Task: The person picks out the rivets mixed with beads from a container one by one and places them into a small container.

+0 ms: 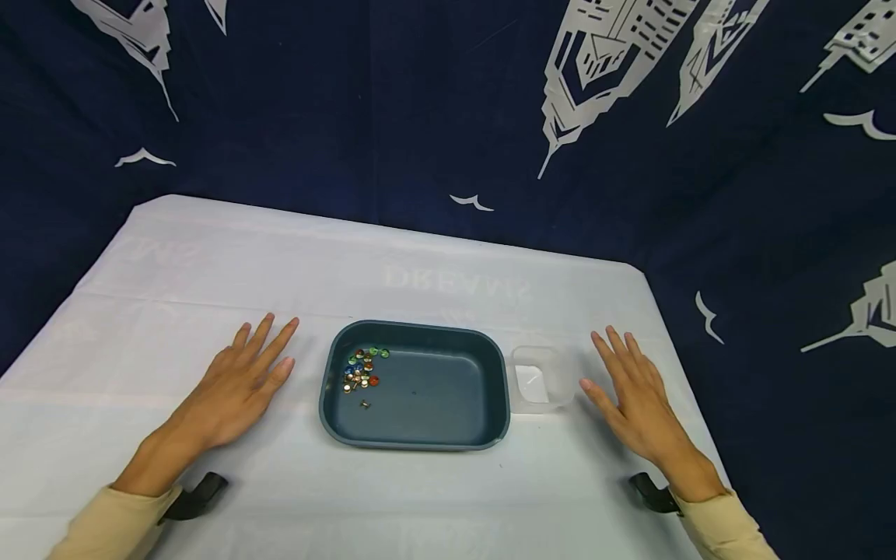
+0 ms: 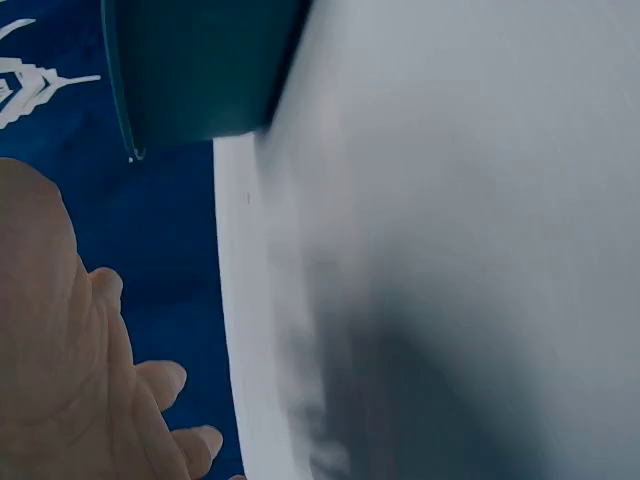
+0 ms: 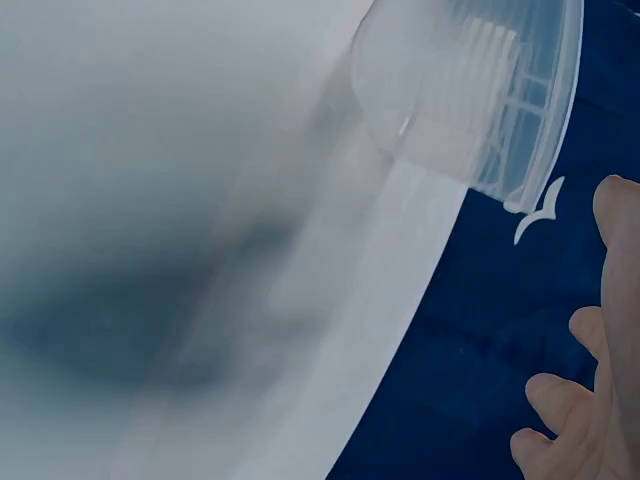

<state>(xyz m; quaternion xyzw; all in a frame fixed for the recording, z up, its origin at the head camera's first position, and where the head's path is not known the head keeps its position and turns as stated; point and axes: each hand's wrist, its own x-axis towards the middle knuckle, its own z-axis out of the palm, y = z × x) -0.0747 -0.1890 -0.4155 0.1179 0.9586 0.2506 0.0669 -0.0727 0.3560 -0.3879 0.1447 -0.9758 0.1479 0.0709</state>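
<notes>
A dark teal tray [image 1: 490, 373] sits in the middle of the white table, with a cluster of several coloured push pins [image 1: 362, 369] in its far left corner. A small clear plastic container [image 1: 540, 378] touches the tray's right side. My left hand [image 1: 241, 381] lies flat on the table left of the tray, fingers straight, holding nothing. My right hand [image 1: 633, 393] lies flat right of the clear container, also empty. The left wrist view shows the tray's outer wall [image 2: 200, 70] and my left fingers [image 2: 150, 385]. The right wrist view shows the clear container [image 3: 470, 90] and my right fingertips [image 3: 585, 330].
The white cloth-covered table [image 1: 175, 272] ends at a far edge and a right edge close to my right hand. A dark blue backdrop with white building prints [image 1: 602, 54] hangs behind. Black wrist-camera mounts [image 1: 199, 494] sit at both cuffs.
</notes>
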